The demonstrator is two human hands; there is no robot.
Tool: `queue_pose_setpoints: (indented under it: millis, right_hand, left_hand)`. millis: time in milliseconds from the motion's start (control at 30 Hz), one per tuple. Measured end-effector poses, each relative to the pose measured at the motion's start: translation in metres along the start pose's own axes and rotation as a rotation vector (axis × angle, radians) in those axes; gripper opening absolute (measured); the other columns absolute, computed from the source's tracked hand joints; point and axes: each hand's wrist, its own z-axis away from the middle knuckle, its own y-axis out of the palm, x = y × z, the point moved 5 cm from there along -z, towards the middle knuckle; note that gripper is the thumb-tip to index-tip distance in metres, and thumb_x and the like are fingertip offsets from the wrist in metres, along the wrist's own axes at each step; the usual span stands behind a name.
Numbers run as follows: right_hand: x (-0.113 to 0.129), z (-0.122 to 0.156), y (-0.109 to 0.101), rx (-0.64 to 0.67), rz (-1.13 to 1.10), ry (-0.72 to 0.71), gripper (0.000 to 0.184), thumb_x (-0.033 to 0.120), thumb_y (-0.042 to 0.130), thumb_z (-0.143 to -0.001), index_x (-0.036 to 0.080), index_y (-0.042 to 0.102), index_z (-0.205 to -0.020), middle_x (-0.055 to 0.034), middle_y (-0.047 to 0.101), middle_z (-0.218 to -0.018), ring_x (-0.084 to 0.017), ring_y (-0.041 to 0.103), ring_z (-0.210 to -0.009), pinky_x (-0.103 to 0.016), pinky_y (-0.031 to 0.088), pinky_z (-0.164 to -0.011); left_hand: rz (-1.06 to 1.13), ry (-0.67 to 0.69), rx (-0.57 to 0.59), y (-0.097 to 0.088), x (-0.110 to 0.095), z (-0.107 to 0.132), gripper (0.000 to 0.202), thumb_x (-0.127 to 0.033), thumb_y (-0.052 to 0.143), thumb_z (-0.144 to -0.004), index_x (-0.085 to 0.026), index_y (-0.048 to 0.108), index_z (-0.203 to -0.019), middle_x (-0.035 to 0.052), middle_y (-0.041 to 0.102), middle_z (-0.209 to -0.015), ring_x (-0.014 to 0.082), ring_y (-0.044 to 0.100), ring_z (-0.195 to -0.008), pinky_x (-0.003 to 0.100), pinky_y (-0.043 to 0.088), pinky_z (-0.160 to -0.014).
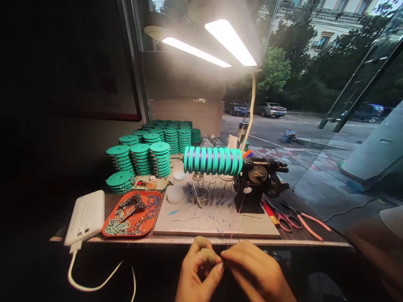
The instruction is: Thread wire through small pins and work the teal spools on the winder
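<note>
We pinch a thin purple thread (pixel 241 206) in our right hand (pixel 256 264), probably to hold it taut below the black metal winder (pixel 256 197). Whether our left hand (pixel 193 274) grips anything, we cannot tell.

Cannot make out anything between the fingertips of the left hand (pixel 192 279) and right hand (pixel 258 264): too small and dark there. Cannot follow the thin thread (pixel 232 237) to its end among them. Lose both forearms below the bottom edge, along with part of the white cable (pixel 134 285). Cannot read the tiny marks on the power bank (pixel 91 209) or the round badge (pixel 257 174). Cannot count the rear green reels (pixel 187 124), partly hidden behind nearer stacks. Miss the top of the nearer lamp (pixel 231 42), cut off above.
</note>
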Motion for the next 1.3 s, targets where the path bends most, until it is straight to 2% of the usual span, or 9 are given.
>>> queue_pose_setpoints:
  millis: [67, 167, 300, 400, 600, 733, 867, 1000, 1300]
  right_hand:
    - [-0.014, 0.003, 0.002, 0.039, -0.156, 0.27, 0.009, 0.02, 0.054, -0.075, 0.018, 0.062, -0.076, -0.0027, 0.065, -0.067, -0.013, 0.06, -0.06, -0.018, 0.048, -0.054]
    - [-0.028, 0.014, 0.009, -0.015, -0.351, 0.578, 0.013, 0.03, 0.059, -0.071, 0.018, 0.063, -0.065, -0.0002, 0.064, -0.061, -0.013, 0.059, -0.058, -0.018, 0.046, -0.055]
    - [-0.037, 0.023, 0.021, -0.131, -0.551, 0.757, 0.021, 0.037, 0.063, -0.066, 0.017, 0.064, -0.064, -0.0011, 0.063, -0.058, -0.013, 0.057, -0.056, -0.02, 0.045, -0.054]
    - [-0.038, 0.02, 0.021, -0.133, -0.632, 0.776, 0.021, 0.036, 0.064, -0.065, 0.016, 0.063, -0.065, -0.0015, 0.062, -0.058, -0.013, 0.057, -0.055, -0.022, 0.045, -0.054]
    - [-0.032, 0.008, 0.019, 0.085, -0.728, 0.758, 0.017, 0.032, 0.062, -0.068, 0.016, 0.062, -0.067, -0.0018, 0.063, -0.062, -0.014, 0.058, -0.061, -0.024, 0.045, -0.06]
    - [-0.032, 0.005, 0.018, 0.1, -0.704, 0.763, 0.018, 0.033, 0.062, -0.068, 0.015, 0.062, -0.066, -0.0016, 0.063, -0.062, -0.013, 0.057, -0.061, -0.023, 0.044, -0.06]
    - [-0.029, 0.0, 0.017, 0.187, -0.65, 0.717, 0.014, 0.029, 0.06, -0.07, 0.016, 0.064, -0.065, -0.0015, 0.063, -0.063, -0.013, 0.057, -0.062, -0.023, 0.043, -0.06]
    - [-0.024, -0.01, 0.012, 0.261, -0.495, 0.642, 0.009, 0.022, 0.059, -0.07, 0.017, 0.066, -0.066, -0.001, 0.064, -0.065, -0.014, 0.058, -0.065, -0.023, 0.043, -0.063]
    - [-0.022, -0.021, 0.015, 0.4, -0.409, 0.556, 0.013, 0.014, 0.057, -0.069, 0.021, 0.068, -0.067, 0.001, 0.066, -0.063, -0.014, 0.06, -0.063, -0.024, 0.044, -0.061]
  left_hand:
    - [-0.028, 0.004, 0.008, 0.001, 0.0, 0.0, 0.017, -0.032, 0.058, -0.069, -0.016, 0.06, -0.062, 0.0009, 0.04, -0.071, 0.0121, 0.041, -0.066, 0.023, 0.031, -0.058]
    - [-0.023, 0.0, -0.029, 0.0, 0.0, 0.0, 0.018, -0.033, 0.058, -0.068, -0.017, 0.06, -0.06, 0.0009, 0.04, -0.071, 0.0119, 0.04, -0.065, 0.022, 0.03, -0.057]
    - [0.027, -0.036, -0.021, 0.0, 0.001, 0.0, 0.015, -0.031, 0.059, -0.066, -0.017, 0.061, -0.06, 0.0012, 0.041, -0.071, 0.0134, 0.041, -0.068, 0.024, 0.03, -0.06]
    - [0.102, -0.09, 0.018, 0.001, 0.003, 0.0, 0.005, -0.022, 0.06, -0.06, -0.017, 0.061, -0.061, 0.002, 0.043, -0.072, 0.0166, 0.041, -0.075, 0.026, 0.031, -0.066]
    - [0.158, -0.14, 0.059, 0.002, 0.003, -0.001, 0.011, -0.015, 0.053, -0.054, -0.017, 0.061, -0.06, 0.0007, 0.041, -0.069, 0.0153, 0.039, -0.07, 0.026, 0.028, -0.063]
    - [0.222, -0.188, 0.044, 0.002, 0.007, -0.001, 0.01, -0.016, 0.053, -0.051, -0.016, 0.06, -0.059, -0.0003, 0.039, -0.067, 0.0138, 0.036, -0.066, 0.026, 0.027, -0.061]
    - [0.236, -0.189, 0.041, 0.002, 0.01, -0.002, 0.011, -0.013, 0.05, -0.048, -0.016, 0.058, -0.056, -0.0009, 0.038, -0.066, 0.0134, 0.035, -0.066, 0.026, 0.025, -0.06]
    - [0.231, -0.191, 0.041, 0.003, 0.01, -0.003, 0.009, -0.013, 0.05, -0.049, -0.016, 0.055, -0.055, -0.0014, 0.037, -0.065, 0.0128, 0.034, -0.064, 0.025, 0.025, -0.059]
    - [0.277, -0.205, 0.058, 0.004, 0.015, -0.002, 0.007, -0.019, 0.059, -0.053, -0.015, 0.055, -0.055, -0.0012, 0.038, -0.063, 0.0112, 0.036, -0.061, 0.023, 0.028, -0.054]
